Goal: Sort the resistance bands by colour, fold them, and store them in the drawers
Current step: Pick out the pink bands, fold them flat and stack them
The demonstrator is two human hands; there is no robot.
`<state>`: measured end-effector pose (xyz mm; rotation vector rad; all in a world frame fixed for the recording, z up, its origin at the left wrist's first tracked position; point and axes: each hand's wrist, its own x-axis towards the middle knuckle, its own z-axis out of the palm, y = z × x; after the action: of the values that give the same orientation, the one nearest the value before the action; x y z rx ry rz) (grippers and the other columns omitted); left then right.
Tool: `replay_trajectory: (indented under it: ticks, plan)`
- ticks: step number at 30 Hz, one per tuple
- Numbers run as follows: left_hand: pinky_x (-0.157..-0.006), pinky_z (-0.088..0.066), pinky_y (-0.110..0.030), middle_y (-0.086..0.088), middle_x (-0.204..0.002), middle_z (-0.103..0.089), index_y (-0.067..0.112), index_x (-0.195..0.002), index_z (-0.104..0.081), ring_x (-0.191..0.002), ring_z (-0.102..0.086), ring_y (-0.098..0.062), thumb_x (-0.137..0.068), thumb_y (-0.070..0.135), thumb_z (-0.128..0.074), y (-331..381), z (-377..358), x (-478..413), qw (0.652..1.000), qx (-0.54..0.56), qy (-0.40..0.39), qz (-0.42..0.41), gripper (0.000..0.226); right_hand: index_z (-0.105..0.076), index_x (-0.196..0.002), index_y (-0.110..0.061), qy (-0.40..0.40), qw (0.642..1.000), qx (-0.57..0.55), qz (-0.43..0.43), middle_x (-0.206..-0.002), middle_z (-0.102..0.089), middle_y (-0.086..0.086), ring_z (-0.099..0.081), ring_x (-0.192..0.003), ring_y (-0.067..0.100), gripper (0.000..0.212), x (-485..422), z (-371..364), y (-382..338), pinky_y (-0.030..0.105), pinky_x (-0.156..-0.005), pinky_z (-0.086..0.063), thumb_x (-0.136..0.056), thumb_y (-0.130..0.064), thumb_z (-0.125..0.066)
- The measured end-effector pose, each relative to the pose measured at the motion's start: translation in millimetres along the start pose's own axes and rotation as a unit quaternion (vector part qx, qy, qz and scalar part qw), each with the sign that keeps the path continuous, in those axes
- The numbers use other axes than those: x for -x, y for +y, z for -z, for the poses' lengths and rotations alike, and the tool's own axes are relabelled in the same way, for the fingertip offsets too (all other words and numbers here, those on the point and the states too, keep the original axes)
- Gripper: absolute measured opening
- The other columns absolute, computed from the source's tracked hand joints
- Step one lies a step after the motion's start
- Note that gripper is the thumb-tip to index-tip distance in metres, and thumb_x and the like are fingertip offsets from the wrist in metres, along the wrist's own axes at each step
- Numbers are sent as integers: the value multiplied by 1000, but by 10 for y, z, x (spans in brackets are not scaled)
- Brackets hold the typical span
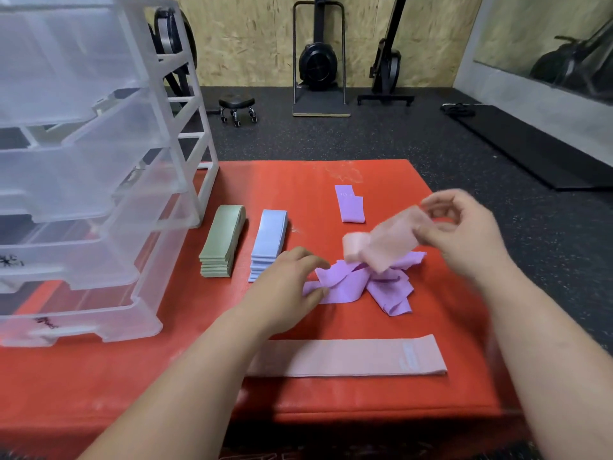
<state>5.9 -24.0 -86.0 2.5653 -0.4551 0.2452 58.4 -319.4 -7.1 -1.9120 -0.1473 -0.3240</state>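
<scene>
The right hand (464, 237) pinches a pink band (391, 240) up over the purple pile (361, 283), while the nearer left hand (288, 287) rests loose fingers (313, 261) on the pile's left end.

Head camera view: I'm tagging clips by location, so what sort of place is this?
Most likely a small gym: flywheel exercise machines stand against the plywood wall, the floor is speckled rubber, and resistance bands lie on a red padded mat.
</scene>
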Motion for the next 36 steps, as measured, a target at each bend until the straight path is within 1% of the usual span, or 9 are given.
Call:
replay_trajectory:
  ticks: [3,12,15,18,20,24,28,32,36]
  plan:
    - [-101,-49,-38,12,-133,-56,33,-135,-63,-123,-54,-15,-97,36,-69,49,24,49,1000,-4,-11,3,38,-73,-100,-29,-40,985,151,-72,-94,-74,-2,-66,-69,15,41,87,49,276,33,-74,-57,-73,0,-82]
    - [-99,-50,-39,11,-129,-58,32,-134,-64,-118,-57,-15,-96,37,-69,150,-17,76,1000,3,-11,-2,38,-72,-108,-36,-111,965,232,-61,-92,-70,-10,-64,-68,11,52,175,180,342,28,-71,-52,-68,-5,-86]
    - [-99,-50,-40,10,-131,-58,31,-135,-64,-119,-58,-17,-97,38,-69,203,-67,61,1000,-8,-17,-5,39,-70,-108,-41,-169,907,378,-79,-93,-64,-11,-62,-81,14,55,198,264,391,30,-71,-48,-61,-16,-86]
    - [-99,-49,-39,9,-132,-57,30,-136,-64,-120,-56,-17,-98,40,-68,229,-109,38,1000,-10,-24,-7,39,-66,-115,-44,-220,848,468,-119,-107,-60,-7,-62,-98,20,57,228,252,482,36,-86,-54,-62,-33,-84]
    - [-97,-50,-38,10,-132,-57,30,-135,-64,-119,-57,-17,-98,40,-68,230,-134,18,1000,-9,-25,-8,38,-64,-122,-45,-203,857,467,-83,-115,-56,-4,-59,-111,25,53,206,202,529,40,-96,-51,-73,-40,-82]
    - [-94,-53,-41,10,-131,-57,31,-134,-64,-118,-56,-17,-98,41,-66,250,-174,-20,1000,-11,-23,-6,38,-61,-136,-37,-182,915,360,-15,-129,-65,-9,-58,-123,23,50,174,-18,525,37,-99,-46,-88,-42,-74]
    - [-92,-54,-43,11,-129,-56,33,-132,-64,-119,-56,-18,-98,43,-64,258,-202,-32,999,-13,-31,-7,36,-52,-145,-36,-231,894,384,-24,-142,-61,-15,-58,-125,20,63,210,-254,512,29,-88,-43,-87,-41,-74]
    - [-94,-53,-40,11,-130,-57,31,-133,-65,-119,-57,-16,-98,40,-66,225,-177,-31,999,-11,-30,-2,36,-65,-129,-36,-165,904,394,-2,-119,-73,-6,-66,-108,24,51,154,-289,386,32,-77,-46,-80,-22,-70]
    - [-95,-51,-36,12,-128,-57,31,-132,-65,-117,-57,-14,-97,39,-68,157,-135,-39,1000,-2,-22,5,36,-68,-106,-28,-127,958,255,-21,-84,-77,-12,-70,-86,10,17,55,-209,99,29,-70,-47,-91,-21,-65]
